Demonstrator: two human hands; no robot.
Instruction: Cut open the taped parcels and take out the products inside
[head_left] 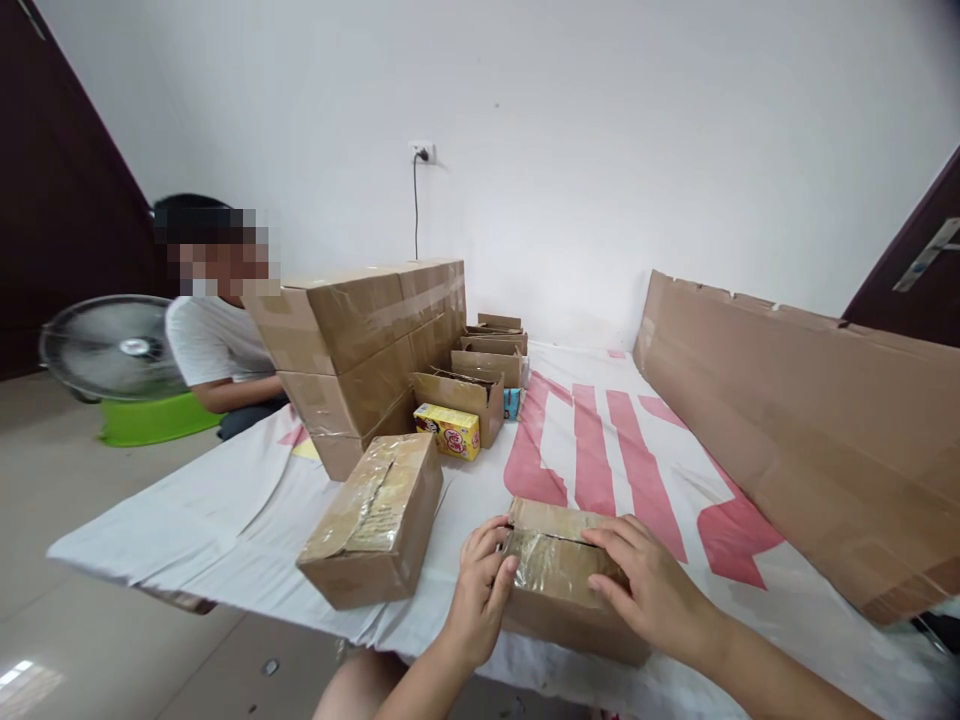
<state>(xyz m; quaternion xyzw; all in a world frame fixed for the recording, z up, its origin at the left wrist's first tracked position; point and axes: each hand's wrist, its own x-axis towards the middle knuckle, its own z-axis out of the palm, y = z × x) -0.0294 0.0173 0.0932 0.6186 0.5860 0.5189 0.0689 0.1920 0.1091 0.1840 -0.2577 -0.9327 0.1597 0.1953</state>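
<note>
A brown cardboard box point(562, 601) lies near the front edge of the cloth-covered table, with clear tape over the seam on its top. At its left end my left hand point(484, 578) grips the upper corner, fingers curled over the edge. My right hand point(637, 580) holds the right end, its fingers on the top flap near the seam and the thumb lower down. Left of my hands rests another taped cardboard box point(375, 500). Beyond that, a small yellow printed box point(450, 430) leans against an open cardboard box point(491, 405).
A wall of stacked cartons point(360, 340) stands at the left, with a person point(217, 340) behind it. More open boxes point(487, 365) line its right side. A large cardboard sheet point(787, 430) borders the right. A fan point(124, 345) stands on the floor.
</note>
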